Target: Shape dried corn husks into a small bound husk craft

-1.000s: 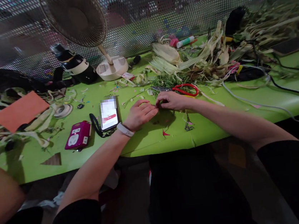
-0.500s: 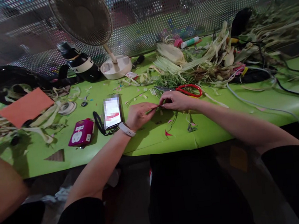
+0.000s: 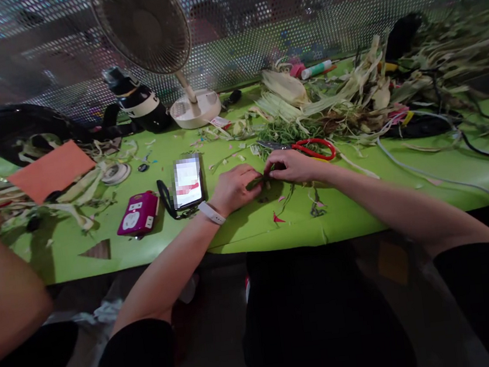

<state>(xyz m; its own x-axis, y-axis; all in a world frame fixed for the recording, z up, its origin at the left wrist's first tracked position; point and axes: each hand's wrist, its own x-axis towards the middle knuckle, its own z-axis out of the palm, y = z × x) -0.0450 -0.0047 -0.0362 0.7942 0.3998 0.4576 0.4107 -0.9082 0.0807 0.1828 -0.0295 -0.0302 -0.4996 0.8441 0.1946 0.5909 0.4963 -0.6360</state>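
My left hand (image 3: 237, 189), with a pale band on its wrist, is closed in a pinch over the green table (image 3: 233, 235). Opposite it, my right hand (image 3: 286, 165) also pinches, and the fingertips of both hands nearly meet. Something small and dark sits between them, too small to name. Scissors with red handles (image 3: 317, 148) lie just behind my right hand. In front of the hands are a small red scrap (image 3: 278, 218) and a thin grey-green sprig (image 3: 317, 207). A phone (image 3: 188, 181) with a lit screen lies left of my left hand.
Dried husks (image 3: 284, 89) and green stems pile up at the back right, with a white cable (image 3: 437, 170) in front. A fan (image 3: 194, 109), a dark bottle (image 3: 145, 107), a magenta box (image 3: 138, 214) and orange paper (image 3: 51, 170) stand or lie leftward. Another person's arm (image 3: 6, 281) rests at far left.
My left fingers have curled in and drawn slightly apart from the right ones. The whole view has shifted a little, so things appear further right.
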